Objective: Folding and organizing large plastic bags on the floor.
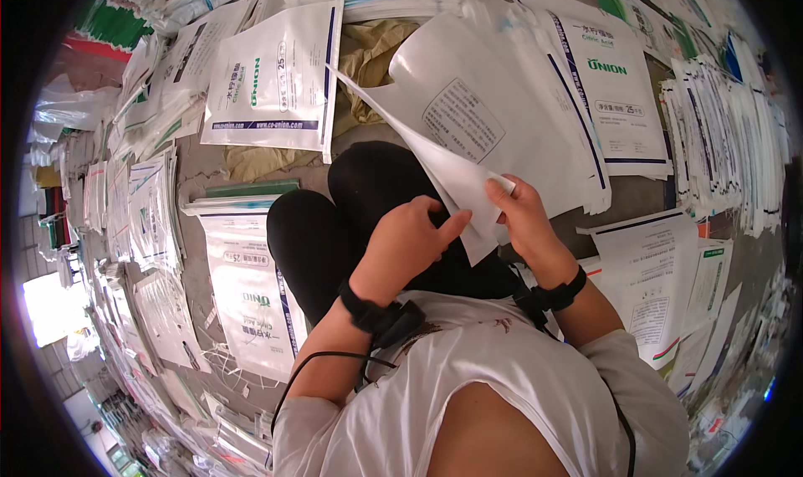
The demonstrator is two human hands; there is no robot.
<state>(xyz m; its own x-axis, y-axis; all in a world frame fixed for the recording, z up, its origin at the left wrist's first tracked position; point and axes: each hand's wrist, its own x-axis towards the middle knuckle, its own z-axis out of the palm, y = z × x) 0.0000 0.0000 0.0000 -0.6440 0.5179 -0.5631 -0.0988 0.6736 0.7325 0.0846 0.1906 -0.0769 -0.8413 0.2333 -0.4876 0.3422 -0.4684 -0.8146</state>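
Observation:
A large white printed sack (464,117) rises in front of my knees, its near edge folded over. My right hand (531,222) pinches that folded edge between thumb and fingers. Curled close beside it, my left hand (406,243) has its thumb against the sack's lower corner, and its other fingers are partly hidden. Under and behind the held sack lies a pile of similar white sacks, including one with a blue border (615,100) on the right.
Another white sack (268,79) lies ahead on the left, over brown crumpled sacking (368,50). A stack of flat sacks (251,284) is beside my left knee. Folded sacks (711,134) stand in rows to the right, and more sacks (644,268) lie near my right elbow.

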